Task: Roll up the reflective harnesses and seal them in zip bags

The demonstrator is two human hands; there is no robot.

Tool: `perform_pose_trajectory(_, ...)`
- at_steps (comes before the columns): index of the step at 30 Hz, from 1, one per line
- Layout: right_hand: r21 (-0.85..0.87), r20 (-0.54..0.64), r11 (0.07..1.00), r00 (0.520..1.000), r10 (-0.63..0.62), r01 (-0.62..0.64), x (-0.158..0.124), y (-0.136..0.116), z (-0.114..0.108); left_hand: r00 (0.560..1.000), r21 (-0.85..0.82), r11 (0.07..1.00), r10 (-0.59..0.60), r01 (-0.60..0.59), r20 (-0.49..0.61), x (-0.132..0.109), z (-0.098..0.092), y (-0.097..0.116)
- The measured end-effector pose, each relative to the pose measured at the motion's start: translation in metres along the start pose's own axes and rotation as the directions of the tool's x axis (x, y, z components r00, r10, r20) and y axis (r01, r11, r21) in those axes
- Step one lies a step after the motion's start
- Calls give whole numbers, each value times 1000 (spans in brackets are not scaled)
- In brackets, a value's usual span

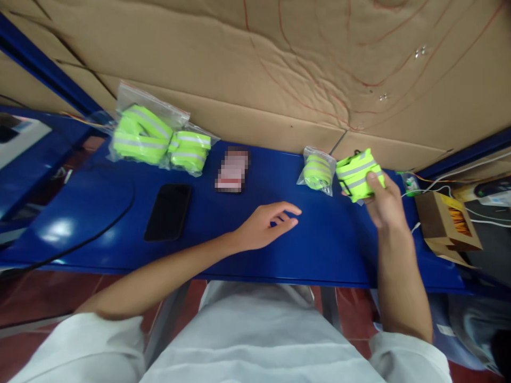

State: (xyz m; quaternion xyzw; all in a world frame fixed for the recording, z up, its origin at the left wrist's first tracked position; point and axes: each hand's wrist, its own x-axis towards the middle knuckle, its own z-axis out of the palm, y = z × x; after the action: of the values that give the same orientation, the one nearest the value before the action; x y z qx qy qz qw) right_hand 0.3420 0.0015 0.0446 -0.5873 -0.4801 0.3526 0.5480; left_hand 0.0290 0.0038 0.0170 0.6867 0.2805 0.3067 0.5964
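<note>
My right hand [385,199] grips a folded neon-yellow reflective strap bundle [359,174] with grey stripes and a black buckle, raised at the right side of the blue table [319,239]. Over the middle of the table is my left hand [269,226], its fingers apart and curved, holding nothing. A small clear bag with a rolled yellow strap [317,171] lies just left of the held bundle. At the back left sit a large clear bag of yellow straps [141,135] and a smaller bagged one [189,151] beside it.
A black phone [167,211] and a phone with a blurred screen [232,170] lie left of centre. An open cardboard box [449,223] with orange contents stands at the right, near white cables. A brown cardboard panel [223,64] rises behind the table. A black cable crosses the left side.
</note>
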Motion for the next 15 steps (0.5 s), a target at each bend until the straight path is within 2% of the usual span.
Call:
perform_pose_trajectory(1, 23, 2, 996, 996, 88, -88, 5, 4, -15, 999, 34, 999, -1, 0, 33, -3, 2, 1)
perform_pose_trajectory(2, 19, 53, 978, 977, 208, -210, 7, 9, -28, 998, 41, 999, -12, 10, 61, -6, 4, 2)
perform_pose_trajectory(3, 4, 75, 962, 960, 271, -272, 5, 13, -39, 996, 27, 999, -38, 35, 84, -8, 4, 2)
perform_pose_trajectory(5, -27, 128, 926, 918, 376, -376, -10, 19, -54, 984, -36, 990, -133, 138, 117, -11, 3, -2)
perform_pose_trajectory(7, -31, 177, 886, 869, 461, -463, -38, 21, -59, 959, -132, 956, -245, 263, 141, -11, 3, -8)
perform_pose_trajectory(10, -47, 294, 831, 787, 542, -555, -92, 15, -50, 914, -312, 859, -371, 405, 163, -10, 6, -20)
perform_pose_trajectory(12, -95, 461, 824, 709, 533, -558, -123, 10, -31, 896, -371, 817, -416, 442, 153, -9, 13, -24)
perform_pose_trajectory(13, -119, 543, 845, 678, 495, -521, -135, 7, -19, 899, -342, 832, -418, 436, 129, -9, 16, -25)
perform_pose_trajectory(15, -167, 664, 894, 623, 414, -416, -149, 2, 4, 927, -181, 909, -371, 376, 61, -11, 23, -24)
